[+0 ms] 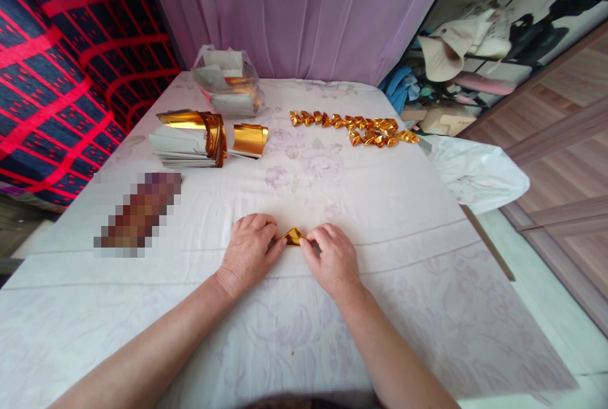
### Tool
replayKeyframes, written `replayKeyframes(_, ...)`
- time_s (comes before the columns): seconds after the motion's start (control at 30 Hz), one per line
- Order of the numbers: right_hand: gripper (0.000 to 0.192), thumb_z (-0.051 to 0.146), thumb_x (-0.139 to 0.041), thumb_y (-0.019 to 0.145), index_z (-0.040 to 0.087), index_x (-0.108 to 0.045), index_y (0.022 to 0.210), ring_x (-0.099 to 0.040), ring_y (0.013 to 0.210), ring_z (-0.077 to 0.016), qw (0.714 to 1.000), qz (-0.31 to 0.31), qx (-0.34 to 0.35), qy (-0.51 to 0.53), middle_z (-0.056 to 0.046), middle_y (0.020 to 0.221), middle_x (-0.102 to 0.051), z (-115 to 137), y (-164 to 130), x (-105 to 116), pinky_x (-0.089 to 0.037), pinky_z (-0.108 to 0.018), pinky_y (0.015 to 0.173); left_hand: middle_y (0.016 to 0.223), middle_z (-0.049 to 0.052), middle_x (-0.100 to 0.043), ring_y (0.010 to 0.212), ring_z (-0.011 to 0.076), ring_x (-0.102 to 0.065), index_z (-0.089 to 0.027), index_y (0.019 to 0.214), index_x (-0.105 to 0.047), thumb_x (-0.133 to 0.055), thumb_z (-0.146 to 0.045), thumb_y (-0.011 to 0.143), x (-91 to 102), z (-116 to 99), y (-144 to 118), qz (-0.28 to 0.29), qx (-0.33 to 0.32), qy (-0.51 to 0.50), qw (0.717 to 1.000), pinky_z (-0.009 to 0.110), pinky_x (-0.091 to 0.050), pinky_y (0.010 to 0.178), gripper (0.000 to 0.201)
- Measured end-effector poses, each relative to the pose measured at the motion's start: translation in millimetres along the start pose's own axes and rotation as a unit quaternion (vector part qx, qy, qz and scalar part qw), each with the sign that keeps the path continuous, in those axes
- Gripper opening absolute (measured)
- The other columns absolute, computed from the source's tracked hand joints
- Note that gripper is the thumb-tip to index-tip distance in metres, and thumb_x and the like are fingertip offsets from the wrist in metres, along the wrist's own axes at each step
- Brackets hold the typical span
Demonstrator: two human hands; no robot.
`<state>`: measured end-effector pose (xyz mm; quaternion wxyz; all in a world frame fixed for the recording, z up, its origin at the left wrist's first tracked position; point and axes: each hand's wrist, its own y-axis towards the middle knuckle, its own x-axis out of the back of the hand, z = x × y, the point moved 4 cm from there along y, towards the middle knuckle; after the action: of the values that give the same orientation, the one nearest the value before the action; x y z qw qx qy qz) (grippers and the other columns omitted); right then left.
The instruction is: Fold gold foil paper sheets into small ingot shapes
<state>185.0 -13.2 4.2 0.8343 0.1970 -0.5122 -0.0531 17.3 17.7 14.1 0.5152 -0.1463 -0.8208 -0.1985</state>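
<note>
A small folded piece of gold foil paper [293,235] lies on the white floral tablecloth [380,206] near the front middle. My left hand [251,247] presses its left side with the fingertips, and my right hand [332,258] pinches its right side. Both hands rest on the cloth, knuckles up. Most of the gold piece is hidden between the fingers.
Several finished folded gold pieces [354,127] lie in a row at the far right of the table. A stack of gold-and-white sheets [190,138] and a loose curled gold sheet [249,139] sit at the far left, with a plastic bag of paper [228,83] behind. A blurred patch [137,213] lies at the left.
</note>
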Motion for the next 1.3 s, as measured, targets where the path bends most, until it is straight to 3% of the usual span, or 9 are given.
replayKeyframes(0.2,0.014,0.023,-0.06,0.086,0.022,-0.057,0.073,-0.055,0.075,-0.0184,1.0,0.001,-0.016,-0.017,-0.002,0.077,-0.061,2,1,0,-0.038,-0.03,0.07,0.097,0.007,-0.063,0.094,0.0257,-0.055,-0.019,0.074,-0.062,-0.057,-0.034,0.09,0.3,-7,2,-0.003,0.02,0.032,0.999,0.043,-0.042,0.084,0.023)
replayKeyframes(0.57,0.008,0.019,-0.057,0.087,0.021,-0.062,0.082,-0.056,0.079,-0.0186,0.999,0.022,-0.02,-0.009,-0.003,0.083,-0.062,4,1,0,-0.039,-0.03,0.072,0.098,0.007,-0.063,0.094,0.0259,-0.055,-0.019,0.077,-0.06,-0.06,-0.029,0.088,-1.2,-6,-1,-0.016,0.015,0.042,0.999,0.043,-0.042,0.084,0.015)
replayKeyframes(0.9,0.031,0.013,-0.049,0.092,0.024,-0.07,0.112,-0.056,0.083,-0.0193,0.998,0.041,0.044,-0.01,-0.005,0.09,-0.063,9,-3,-3,-0.04,-0.032,0.072,0.102,0.006,-0.063,0.095,0.0257,-0.054,-0.019,0.079,-0.06,-0.057,-0.028,0.09,-1.3,-4,0,-0.008,0.018,0.021,1.0,0.043,-0.041,0.085,0.014)
replayKeyframes(1.07,0.033,0.014,-0.053,0.09,0.024,-0.069,0.117,-0.055,0.081,-0.0199,0.997,0.052,0.046,-0.046,-0.006,0.09,-0.063,11,-3,-5,-0.04,-0.033,0.07,0.102,0.007,-0.063,0.094,0.0254,-0.054,-0.02,0.078,-0.06,-0.056,-0.027,0.089,-1.5,-2,-1,-0.012,0.02,0.009,1.0,0.043,-0.041,0.085,0.014)
replayKeyframes(1.3,0.036,0.011,-0.052,0.088,0.024,-0.069,0.116,-0.057,0.083,-0.0194,0.998,0.059,0.021,-0.017,-0.006,0.091,-0.063,10,-1,-5,-0.041,-0.033,0.072,0.103,0.006,-0.063,0.095,0.0255,-0.055,-0.02,0.079,-0.061,-0.059,-0.026,0.087,-2.0,-1,-2,-0.015,0.021,0.003,1.0,0.043,-0.042,0.085,0.01)
